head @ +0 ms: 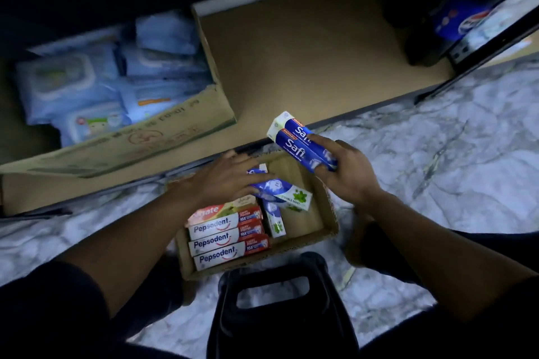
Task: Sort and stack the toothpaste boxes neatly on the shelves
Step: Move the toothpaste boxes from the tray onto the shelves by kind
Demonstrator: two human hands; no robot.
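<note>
A small open cardboard box (326, 237) sits on the marble floor below the lowest shelf (306, 46). Inside lie three Pepsodent boxes (221, 242) under a red Colgate box (210, 211), plus a blue-and-white mint box (275, 220) standing along the middle. My right hand (347, 172) grips two blue Safi boxes (297, 140) above the box's far right corner. My left hand (227, 178) reaches into the box and holds another blue Safi box (284, 188) tilted across the others.
A large cardboard carton (175, 131) of blue wet-wipe packs (87, 87) fills the shelf's left side. Dark soda bottles (443, 0) stand at the shelf's right end. The brown shelf board between them is bare. A black stool (277, 315) is just below the small box.
</note>
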